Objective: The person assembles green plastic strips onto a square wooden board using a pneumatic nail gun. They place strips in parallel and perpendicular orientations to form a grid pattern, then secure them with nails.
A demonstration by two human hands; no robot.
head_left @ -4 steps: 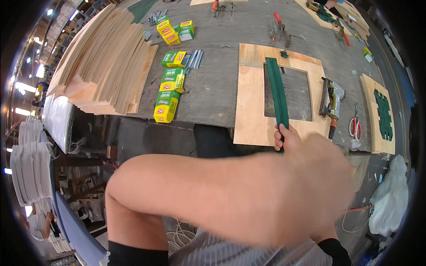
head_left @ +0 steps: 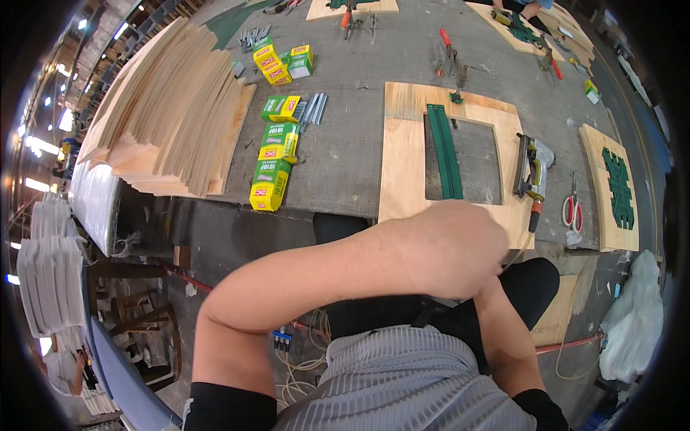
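Observation:
A wooden frame [head_left: 404, 144] with a rectangular opening lies at the table's near edge. Across the opening's left side runs a green webbing strap [head_left: 443, 154], whose near end disappears behind my left hand [head_left: 460, 248]. That hand is a fist with its back showing, at the frame's near edge; the fingers and anything in them are hidden. My right forearm [head_left: 503, 345] rises from below, and its hand is covered by the left one. A staple gun [head_left: 535, 169] rests beside the frame's right edge, with red-handled scissors [head_left: 572, 212] farther right.
Stacked wooden panels [head_left: 162, 122] fill the left. Green-yellow boxes [head_left: 272, 183] and loose staple strips [head_left: 314, 109] lie between stack and frame. Pliers [head_left: 447, 54] lie beyond. A frame with woven green straps [head_left: 618, 183] sits right; a co-worker's hand [head_left: 530, 10] is far right.
My left hand has moved up and leftward, from nearer the camera to the frame's near edge. The right hand, whose fingers gripped the strap, is now hidden behind it.

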